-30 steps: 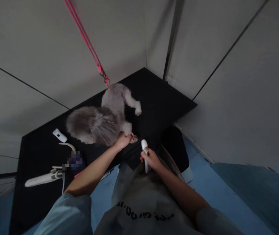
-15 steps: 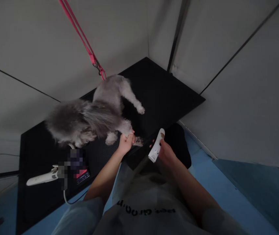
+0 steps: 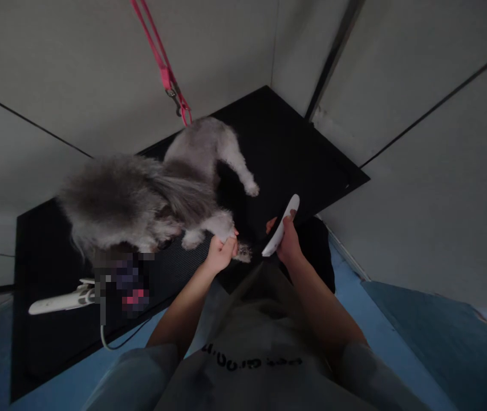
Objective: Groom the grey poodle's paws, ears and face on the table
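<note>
A grey fluffy dog [image 3: 119, 194] sits on the black table, its body trimmed short and its head shaggy and bent down at the left. Closed around one of its front legs is my left hand [image 3: 221, 253], and the dark, curly paw [image 3: 242, 252] sticks out past my fingers. To the right of that paw, a slim white clipper [image 3: 284, 225] is held tilted in my right hand [image 3: 289, 242]. A gap lies between the clipper and the paw. My right palm and part of the fingers are hidden behind the clipper.
The black grooming table [image 3: 303, 165] has ridged matting. A pink leash [image 3: 164, 77] with a metal clip runs down to the dog. Another white corded tool [image 3: 61, 302] lies at the table's left, beside a pixelated patch. Pale walls [image 3: 431, 188] stand behind.
My right hand has raised the clipper slightly and turned it edge-on. My left hand keeps its hold on the leg. The dog's head appears further left and larger; the whole view has shifted a little.
</note>
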`<action>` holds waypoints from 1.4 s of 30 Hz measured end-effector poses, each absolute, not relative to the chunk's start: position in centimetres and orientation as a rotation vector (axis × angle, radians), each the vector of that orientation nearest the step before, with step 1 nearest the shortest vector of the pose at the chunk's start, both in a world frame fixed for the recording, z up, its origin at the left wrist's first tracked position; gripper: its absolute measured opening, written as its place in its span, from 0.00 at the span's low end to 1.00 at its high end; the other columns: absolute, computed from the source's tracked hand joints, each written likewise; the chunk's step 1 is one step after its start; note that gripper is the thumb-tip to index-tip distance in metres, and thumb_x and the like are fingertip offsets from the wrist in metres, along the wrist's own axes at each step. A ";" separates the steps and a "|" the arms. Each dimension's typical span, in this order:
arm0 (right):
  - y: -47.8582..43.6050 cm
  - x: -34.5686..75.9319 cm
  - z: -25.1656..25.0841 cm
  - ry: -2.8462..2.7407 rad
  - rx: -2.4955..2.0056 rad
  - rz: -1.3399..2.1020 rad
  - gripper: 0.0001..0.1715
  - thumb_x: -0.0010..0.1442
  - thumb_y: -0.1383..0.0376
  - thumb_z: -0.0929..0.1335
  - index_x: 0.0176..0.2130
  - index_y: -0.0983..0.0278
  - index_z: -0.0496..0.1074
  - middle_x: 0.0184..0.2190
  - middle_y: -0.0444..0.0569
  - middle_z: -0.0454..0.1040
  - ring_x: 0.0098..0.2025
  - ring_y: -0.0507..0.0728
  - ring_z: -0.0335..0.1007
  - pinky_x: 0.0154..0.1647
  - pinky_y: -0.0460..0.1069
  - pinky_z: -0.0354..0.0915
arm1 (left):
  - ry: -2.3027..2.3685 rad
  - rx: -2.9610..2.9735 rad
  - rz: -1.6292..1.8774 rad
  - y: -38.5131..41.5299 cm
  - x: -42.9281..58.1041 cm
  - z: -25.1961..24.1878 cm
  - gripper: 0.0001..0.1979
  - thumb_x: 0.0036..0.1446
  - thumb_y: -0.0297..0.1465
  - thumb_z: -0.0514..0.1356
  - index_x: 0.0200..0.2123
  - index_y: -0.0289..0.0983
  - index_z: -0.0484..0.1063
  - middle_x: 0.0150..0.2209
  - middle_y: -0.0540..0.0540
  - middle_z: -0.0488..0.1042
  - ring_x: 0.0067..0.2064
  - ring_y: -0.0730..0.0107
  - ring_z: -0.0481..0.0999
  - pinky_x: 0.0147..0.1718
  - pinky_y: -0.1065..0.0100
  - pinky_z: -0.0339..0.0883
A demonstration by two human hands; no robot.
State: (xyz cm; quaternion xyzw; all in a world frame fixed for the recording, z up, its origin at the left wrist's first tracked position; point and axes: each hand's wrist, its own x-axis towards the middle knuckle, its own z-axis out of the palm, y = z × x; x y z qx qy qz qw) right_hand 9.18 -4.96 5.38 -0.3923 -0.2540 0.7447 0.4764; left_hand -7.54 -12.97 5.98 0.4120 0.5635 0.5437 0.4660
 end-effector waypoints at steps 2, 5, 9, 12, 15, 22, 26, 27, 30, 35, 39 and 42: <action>-4.2 8.3 6.0 -0.680 -0.887 1.826 0.28 0.49 0.40 0.72 0.29 0.61 0.68 0.26 0.44 0.73 0.29 0.54 0.72 0.25 0.47 0.68 | 1.381 1.012 1.330 -13.1 -7.6 6.4 0.23 0.56 0.53 0.58 0.35 0.37 0.67 0.13 0.57 0.62 0.14 0.77 0.59 0.17 0.72 0.52; -4.2 7.7 7.2 -0.739 -0.651 2.010 0.27 0.46 0.47 0.77 0.37 0.58 0.69 0.35 0.45 0.77 0.41 0.59 0.76 0.25 0.48 0.71 | 1.355 1.007 1.335 -13.3 -7.8 6.8 0.23 0.56 0.53 0.59 0.34 0.37 0.67 0.12 0.57 0.62 0.14 0.77 0.58 0.15 0.73 0.50; -5.2 7.1 7.9 -0.882 -0.506 2.105 0.25 0.45 0.56 0.79 0.37 0.59 0.68 0.34 0.44 0.77 0.41 0.58 0.77 0.23 0.44 0.70 | 1.326 1.015 1.323 -13.5 -8.2 6.5 0.23 0.57 0.54 0.57 0.31 0.38 0.66 0.12 0.57 0.62 0.13 0.77 0.58 0.14 0.72 0.49; -5.8 6.5 7.5 -1.048 -0.488 2.122 0.23 0.45 0.60 0.79 0.37 0.61 0.68 0.33 0.45 0.78 0.34 0.55 0.76 0.20 0.43 0.68 | 1.341 1.038 1.309 -13.7 -8.5 6.1 0.25 0.59 0.54 0.56 0.27 0.37 0.66 0.12 0.55 0.62 0.13 0.77 0.59 0.14 0.73 0.49; -5.7 6.2 7.6 -1.179 -0.484 2.158 0.22 0.45 0.62 0.78 0.36 0.62 0.67 0.32 0.45 0.79 0.28 0.52 0.74 0.19 0.42 0.66 | 1.329 1.031 1.300 -13.9 -8.6 6.0 0.24 0.59 0.53 0.56 0.28 0.37 0.67 0.12 0.55 0.62 0.13 0.77 0.59 0.13 0.73 0.47; -4.0 6.6 10.0 -1.364 -0.565 2.188 0.21 0.44 0.63 0.77 0.35 0.62 0.68 0.28 0.45 0.78 0.22 0.50 0.68 0.15 0.42 0.59 | 1.339 1.080 1.264 -13.7 -8.4 6.7 0.28 0.58 0.56 0.55 0.22 0.37 0.66 0.12 0.52 0.63 0.14 0.77 0.60 0.15 0.73 0.53; -4.2 5.8 9.8 -1.140 -0.610 2.031 0.21 0.44 0.60 0.76 0.35 0.60 0.66 0.28 0.42 0.79 0.20 0.50 0.66 0.14 0.42 0.57 | 1.389 1.101 1.276 -13.3 -8.7 6.8 0.30 0.58 0.56 0.54 0.19 0.37 0.65 0.12 0.51 0.63 0.15 0.76 0.60 0.16 0.72 0.54; -4.4 5.6 9.7 -1.123 -0.606 2.023 0.21 0.44 0.60 0.76 0.35 0.60 0.66 0.28 0.42 0.79 0.20 0.50 0.66 0.14 0.42 0.57 | 1.402 1.115 1.277 -13.3 -8.8 6.8 0.30 0.59 0.56 0.53 0.18 0.37 0.64 0.12 0.51 0.63 0.15 0.76 0.60 0.15 0.72 0.53; -4.6 5.3 9.8 -1.236 -0.556 2.109 0.18 0.45 0.64 0.76 0.35 0.61 0.67 0.28 0.43 0.78 0.21 0.50 0.68 0.17 0.43 0.60 | 1.422 1.140 1.265 -13.2 -9.1 6.9 0.30 0.59 0.56 0.53 0.17 0.38 0.64 0.12 0.51 0.63 0.15 0.76 0.60 0.15 0.72 0.53; -3.6 5.5 11.0 -1.427 -0.485 2.230 0.12 0.48 0.66 0.75 0.33 0.63 0.71 0.27 0.46 0.78 0.28 0.57 0.76 0.30 0.51 0.71 | 1.441 1.090 1.238 -13.0 -9.3 6.9 0.30 0.57 0.56 0.55 0.17 0.38 0.63 0.13 0.50 0.64 0.15 0.75 0.61 0.16 0.71 0.55; -2.9 5.4 11.1 -1.212 -0.608 2.051 0.17 0.45 0.64 0.76 0.35 0.61 0.69 0.29 0.44 0.78 0.24 0.53 0.72 0.25 0.48 0.69 | 1.481 1.127 1.208 -12.8 -9.5 6.3 0.31 0.58 0.56 0.54 0.15 0.37 0.63 0.13 0.49 0.64 0.16 0.75 0.62 0.17 0.71 0.56; -2.9 5.6 10.5 -1.292 -0.553 2.154 0.16 0.46 0.65 0.75 0.35 0.61 0.69 0.28 0.44 0.78 0.27 0.56 0.74 0.28 0.50 0.70 | 1.498 1.120 1.220 -12.2 -9.5 6.1 0.31 0.58 0.56 0.54 0.15 0.37 0.63 0.13 0.50 0.64 0.16 0.75 0.61 0.17 0.71 0.56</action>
